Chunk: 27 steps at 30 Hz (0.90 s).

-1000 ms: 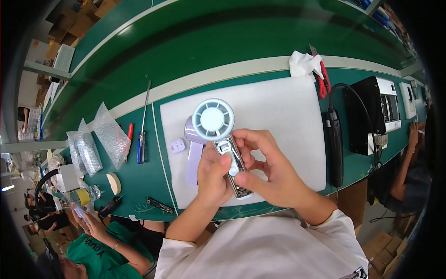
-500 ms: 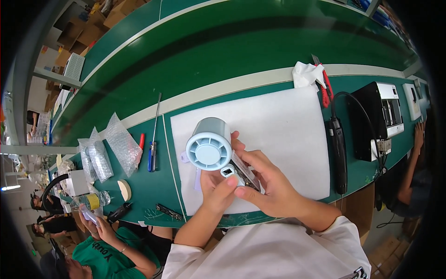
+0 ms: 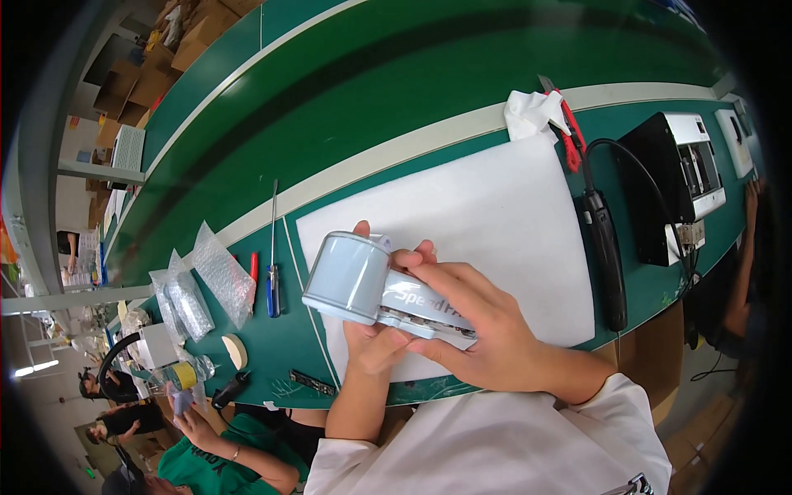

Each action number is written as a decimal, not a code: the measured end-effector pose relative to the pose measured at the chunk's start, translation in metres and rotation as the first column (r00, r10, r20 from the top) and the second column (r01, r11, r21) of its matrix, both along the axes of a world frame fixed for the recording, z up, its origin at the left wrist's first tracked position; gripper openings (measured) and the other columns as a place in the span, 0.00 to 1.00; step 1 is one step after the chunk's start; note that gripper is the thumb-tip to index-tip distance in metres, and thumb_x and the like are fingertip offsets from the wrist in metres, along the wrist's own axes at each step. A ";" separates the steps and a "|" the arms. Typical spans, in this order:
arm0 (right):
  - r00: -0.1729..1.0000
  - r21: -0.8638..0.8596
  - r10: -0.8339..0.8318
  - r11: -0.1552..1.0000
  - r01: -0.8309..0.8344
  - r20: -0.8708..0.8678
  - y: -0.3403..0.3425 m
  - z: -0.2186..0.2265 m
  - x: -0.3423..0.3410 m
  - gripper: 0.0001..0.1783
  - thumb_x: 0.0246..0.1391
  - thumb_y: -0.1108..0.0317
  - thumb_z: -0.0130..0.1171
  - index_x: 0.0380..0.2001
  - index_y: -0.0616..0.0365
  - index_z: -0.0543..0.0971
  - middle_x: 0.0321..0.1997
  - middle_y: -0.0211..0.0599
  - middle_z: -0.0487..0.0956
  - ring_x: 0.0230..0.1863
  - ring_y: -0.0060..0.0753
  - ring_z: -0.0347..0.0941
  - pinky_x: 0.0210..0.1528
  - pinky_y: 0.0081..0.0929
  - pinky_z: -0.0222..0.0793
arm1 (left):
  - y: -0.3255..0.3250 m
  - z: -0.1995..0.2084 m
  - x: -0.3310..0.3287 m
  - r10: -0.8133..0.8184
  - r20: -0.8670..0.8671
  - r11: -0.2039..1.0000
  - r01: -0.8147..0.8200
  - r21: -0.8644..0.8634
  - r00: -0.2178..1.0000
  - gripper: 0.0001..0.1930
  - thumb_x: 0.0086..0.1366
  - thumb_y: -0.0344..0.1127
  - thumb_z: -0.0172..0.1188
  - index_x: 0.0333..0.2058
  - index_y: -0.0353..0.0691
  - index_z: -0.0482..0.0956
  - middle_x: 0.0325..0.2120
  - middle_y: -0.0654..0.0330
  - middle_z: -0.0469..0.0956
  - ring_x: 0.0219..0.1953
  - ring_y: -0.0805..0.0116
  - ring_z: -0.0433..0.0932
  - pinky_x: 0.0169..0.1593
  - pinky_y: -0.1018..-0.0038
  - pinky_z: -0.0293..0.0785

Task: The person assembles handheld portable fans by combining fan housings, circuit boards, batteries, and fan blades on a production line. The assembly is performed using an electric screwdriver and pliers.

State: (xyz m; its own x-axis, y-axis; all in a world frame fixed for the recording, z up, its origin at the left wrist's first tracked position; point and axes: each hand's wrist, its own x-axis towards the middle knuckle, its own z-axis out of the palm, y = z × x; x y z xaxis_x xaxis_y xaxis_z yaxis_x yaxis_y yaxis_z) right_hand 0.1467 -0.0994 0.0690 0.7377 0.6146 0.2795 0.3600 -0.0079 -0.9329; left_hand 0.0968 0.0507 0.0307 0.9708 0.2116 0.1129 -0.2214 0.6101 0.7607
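Observation:
A light blue handheld fan (image 3: 347, 276) with a round, drum-shaped head is held just above the white foam sheet (image 3: 528, 214). My left hand (image 3: 375, 351) wraps round it from below, thumb at the handle and a fingertip showing past the head's far side. My right hand (image 3: 491, 330) closes on the handle end from the right. A glossy printed cover piece (image 3: 421, 299) lies along the handle, with a gap beneath it where dark inner parts show. The fingers hide much of the handle.
Left of the sheet lie a blue-handled screwdriver (image 3: 274, 289), bubble-wrap bags (image 3: 223, 276), a cream curved piece (image 3: 234, 351) and a dark circuit strip (image 3: 312, 381). On the right are a black electric screwdriver (image 3: 605, 264), red-handled cutters (image 3: 571, 144) and a black-and-white machine (image 3: 660, 181). A co-worker's arm (image 3: 239, 458) is at lower left.
Both hands have turned the fan, so its spoked vent no longer faces me and the side of the head and the printed cover show. The view has shifted slightly.

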 end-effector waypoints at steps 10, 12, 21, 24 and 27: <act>0.997 -0.011 0.011 1.000 -0.010 0.081 -0.004 -0.001 -0.001 0.39 0.41 0.73 0.71 0.59 0.67 0.68 0.50 0.52 0.72 0.50 0.51 0.74 0.46 0.36 0.74 | -0.004 0.000 0.000 -0.001 0.136 1.000 -0.001 0.012 0.991 0.54 0.54 0.37 0.72 0.70 0.42 0.41 0.52 0.55 0.73 0.61 0.54 0.69 0.69 0.56 0.58; 0.996 0.009 0.000 1.000 -0.001 0.090 -0.002 -0.001 -0.001 0.39 0.40 0.73 0.71 0.58 0.67 0.69 0.49 0.51 0.72 0.49 0.51 0.74 0.46 0.36 0.74 | -0.005 0.001 0.001 -0.003 0.136 1.000 0.004 -0.010 0.991 0.54 0.54 0.37 0.72 0.70 0.42 0.41 0.52 0.55 0.73 0.60 0.54 0.69 0.69 0.56 0.58; 0.993 0.043 0.002 0.999 -0.007 0.118 -0.003 -0.003 -0.002 0.35 0.43 0.74 0.69 0.58 0.66 0.70 0.50 0.49 0.72 0.48 0.50 0.74 0.46 0.36 0.74 | -0.004 0.001 -0.002 0.017 0.190 0.992 -0.039 0.117 0.982 0.52 0.56 0.40 0.70 0.70 0.41 0.41 0.50 0.55 0.73 0.60 0.53 0.69 0.68 0.55 0.59; 0.998 0.033 0.013 0.999 -0.015 0.055 -0.002 0.000 0.000 0.36 0.43 0.74 0.68 0.59 0.64 0.70 0.51 0.48 0.72 0.49 0.49 0.74 0.47 0.35 0.74 | -0.002 0.002 -0.001 0.028 0.170 0.991 -0.049 0.123 0.985 0.53 0.57 0.43 0.70 0.70 0.41 0.41 0.50 0.55 0.73 0.59 0.52 0.69 0.68 0.55 0.60; 0.999 0.043 0.008 0.999 -0.010 0.044 -0.001 -0.001 -0.001 0.36 0.43 0.75 0.68 0.59 0.64 0.70 0.51 0.49 0.72 0.49 0.50 0.74 0.48 0.35 0.74 | -0.001 0.002 -0.002 0.031 0.130 0.997 -0.039 0.060 0.991 0.54 0.56 0.43 0.71 0.70 0.45 0.38 0.50 0.52 0.74 0.60 0.51 0.69 0.67 0.53 0.59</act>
State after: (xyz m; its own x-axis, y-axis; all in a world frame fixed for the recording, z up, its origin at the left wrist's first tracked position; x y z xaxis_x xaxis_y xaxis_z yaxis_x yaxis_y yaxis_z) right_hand 0.1456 -0.1000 0.0683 0.7187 0.6077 0.3379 0.4004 0.0356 -0.9157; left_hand 0.0949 0.0498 0.0329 0.9396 0.2336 0.2502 -0.3401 0.5528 0.7607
